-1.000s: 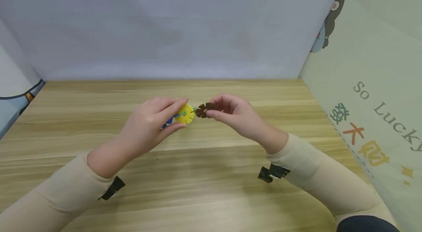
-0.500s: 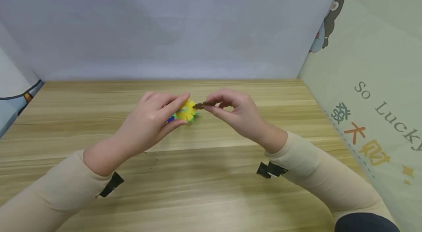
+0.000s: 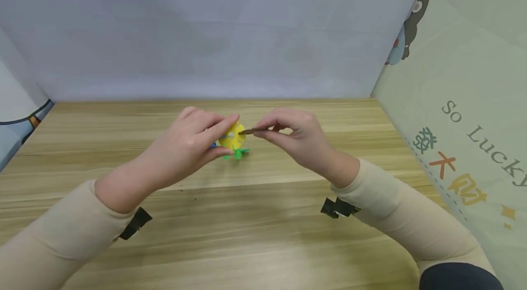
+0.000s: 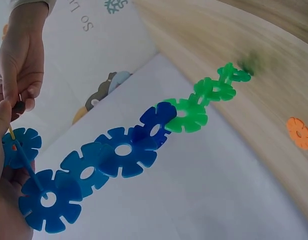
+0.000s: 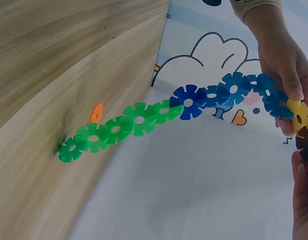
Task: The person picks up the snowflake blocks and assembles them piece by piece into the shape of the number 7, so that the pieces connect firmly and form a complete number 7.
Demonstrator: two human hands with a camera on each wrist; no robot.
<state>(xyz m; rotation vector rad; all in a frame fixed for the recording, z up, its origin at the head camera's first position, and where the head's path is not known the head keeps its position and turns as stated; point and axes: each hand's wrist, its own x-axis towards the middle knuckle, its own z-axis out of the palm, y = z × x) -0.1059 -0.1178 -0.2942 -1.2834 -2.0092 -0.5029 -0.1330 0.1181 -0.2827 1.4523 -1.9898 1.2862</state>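
My left hand (image 3: 183,146) pinches a yellow snowflake disc (image 3: 235,138) between thumb and fingers. From it a chain of interlocked blue discs (image 4: 123,150) and green discs (image 5: 139,120) hangs below the hand, its green end down by the tabletop. My right hand (image 3: 302,141) pinches a brown snowflake disc (image 3: 248,131), turned edge-on in the head view. The brown disc's rim meets the right edge of the yellow one; whether their slots have engaged I cannot tell. Most of the chain is hidden by the left hand in the head view.
A loose orange disc (image 4: 299,133) is seen at the wooden tabletop (image 3: 247,226) in both wrist views. A pale cloth wall (image 3: 214,43) stands behind the table, and a printed panel (image 3: 465,75) rises on the right.
The brown disc has turned from nearly face-on to edge-on and come against the yellow disc. Both hands have shifted slightly upward, and green discs now show below the yellow one.
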